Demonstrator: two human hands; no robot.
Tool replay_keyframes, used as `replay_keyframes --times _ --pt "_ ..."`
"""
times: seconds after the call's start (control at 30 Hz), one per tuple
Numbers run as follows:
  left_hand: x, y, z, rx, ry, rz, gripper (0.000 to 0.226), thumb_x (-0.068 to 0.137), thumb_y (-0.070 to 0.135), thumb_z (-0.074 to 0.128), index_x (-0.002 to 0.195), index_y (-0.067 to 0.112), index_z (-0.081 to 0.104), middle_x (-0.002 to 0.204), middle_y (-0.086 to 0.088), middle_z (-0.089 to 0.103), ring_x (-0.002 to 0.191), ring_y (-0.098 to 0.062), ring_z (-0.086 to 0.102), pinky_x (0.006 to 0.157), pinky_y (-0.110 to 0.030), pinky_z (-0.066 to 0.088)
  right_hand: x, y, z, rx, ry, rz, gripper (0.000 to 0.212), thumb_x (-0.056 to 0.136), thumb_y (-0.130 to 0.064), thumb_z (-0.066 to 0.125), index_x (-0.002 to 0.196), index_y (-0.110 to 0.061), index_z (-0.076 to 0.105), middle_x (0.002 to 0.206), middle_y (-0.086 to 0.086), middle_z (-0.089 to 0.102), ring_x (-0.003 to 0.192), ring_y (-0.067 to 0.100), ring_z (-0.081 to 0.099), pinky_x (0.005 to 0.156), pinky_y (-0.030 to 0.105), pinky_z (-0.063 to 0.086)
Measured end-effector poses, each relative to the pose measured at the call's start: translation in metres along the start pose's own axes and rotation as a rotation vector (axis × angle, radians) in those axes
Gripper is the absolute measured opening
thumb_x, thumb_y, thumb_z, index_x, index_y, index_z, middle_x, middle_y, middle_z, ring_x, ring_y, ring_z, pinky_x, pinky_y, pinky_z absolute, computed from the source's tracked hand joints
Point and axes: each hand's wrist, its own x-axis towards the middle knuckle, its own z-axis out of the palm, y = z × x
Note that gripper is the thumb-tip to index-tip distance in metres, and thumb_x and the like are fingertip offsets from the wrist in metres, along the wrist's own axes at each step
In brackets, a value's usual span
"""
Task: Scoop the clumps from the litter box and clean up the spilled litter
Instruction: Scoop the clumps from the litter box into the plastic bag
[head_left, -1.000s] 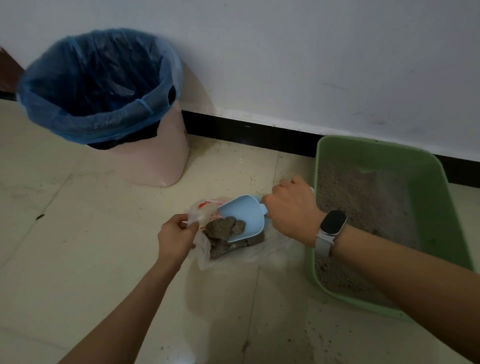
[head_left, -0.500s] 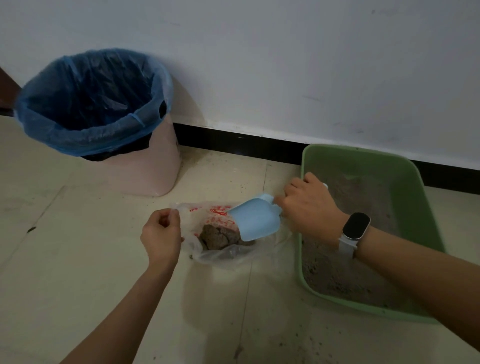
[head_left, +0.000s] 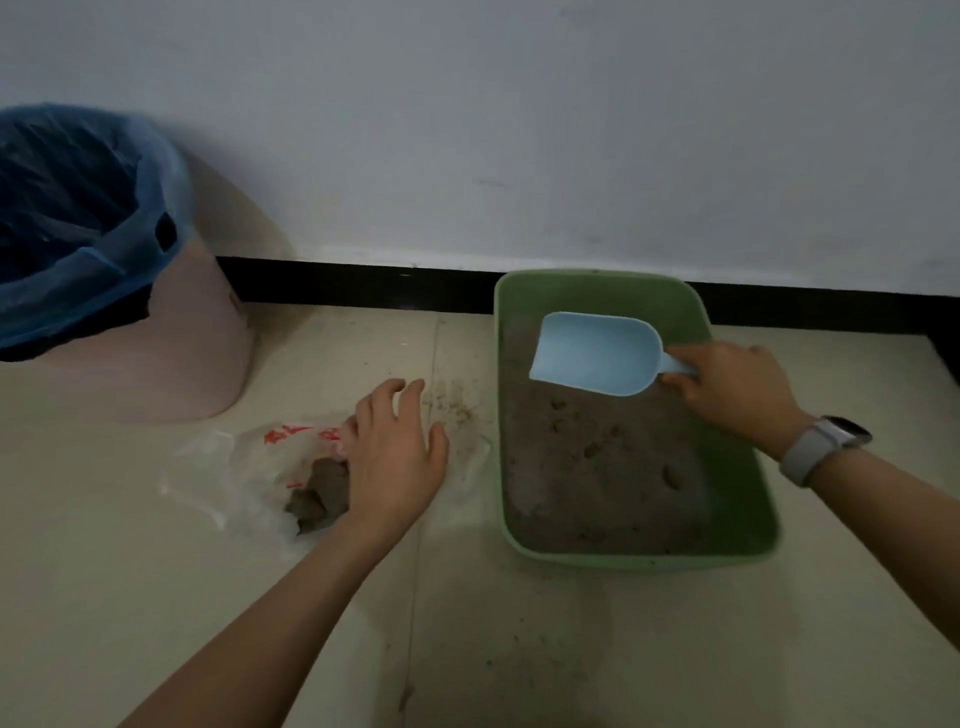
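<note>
Showing the head view: right hand (head_left: 727, 384), its grip holding the emptied blue scoop (head_left: 597, 353), has returned over the green litter box (head_left: 748, 499); left hand (head_left: 395, 457), fingers spread wide, has released the plastic bag (head_left: 249, 467) containing clumps (head_left: 317, 493). Spilled litter (head_left: 457, 405) remains on the floor (head_left: 156, 597).

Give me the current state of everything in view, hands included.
Light blue plastic scoop: empty, over the litter.
Green plastic litter box: holds litter.
Clear plastic bag: open, holds clumps.
Blue-lined pink bin: open.
Left hand: open, over bag.
Right hand: grips scoop handle.
</note>
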Motion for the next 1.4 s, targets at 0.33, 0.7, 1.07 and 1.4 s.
replay_keyframes --times 0.33,0.7,1.07,1.4 --pt "0.021 0.067 0.090 0.005 -0.439 -0.029 0.067 0.100 0.033 0.028 0.146 0.004 -0.013 0.156 -0.010 -0.014 0.144 -0.025 -0.003 0.114 -0.043 0.013 -0.023 0.045 0.057 -0.112 -0.155 0.187 0.023 0.091 -0.034 0.045 0.109 -0.029 0.059 0.107 0.004 0.064 0.104 0.024 0.058 0.088 0.032 0.033" --pt "0.018 0.051 0.112 0.006 -0.346 0.038 0.066 0.100 0.035 0.024 0.146 0.008 -0.015 0.156 -0.008 -0.010 0.144 -0.023 -0.003 0.116 -0.040 0.015 -0.014 0.042 0.073 -0.112 -0.178 0.066 0.027 0.092 -0.036 0.046 0.118 -0.034 0.053 0.102 0.001 0.060 0.103 0.021 0.056 0.085 0.032 0.032" --pt "0.015 0.048 0.116 -0.054 -0.295 0.056 0.064 0.100 0.034 0.024 0.147 0.009 -0.009 0.157 -0.009 -0.003 0.144 -0.021 0.003 0.115 -0.042 0.018 -0.004 0.017 0.108 0.183 -0.301 0.190 0.030 0.093 -0.033 0.048 0.122 -0.030 0.055 0.114 0.004 0.063 0.107 0.024 0.056 0.092 0.035 0.035" --pt "0.014 0.048 0.116 -0.063 -0.288 0.047 0.063 0.099 0.035 0.023 0.148 0.010 -0.007 0.157 -0.008 -0.001 0.144 -0.020 0.004 0.116 -0.041 0.018 -0.020 0.036 0.110 0.484 -0.148 0.220 0.035 0.089 -0.023 0.059 0.124 -0.018 0.059 0.116 0.009 0.063 0.109 0.030 0.056 0.094 0.041 0.040"
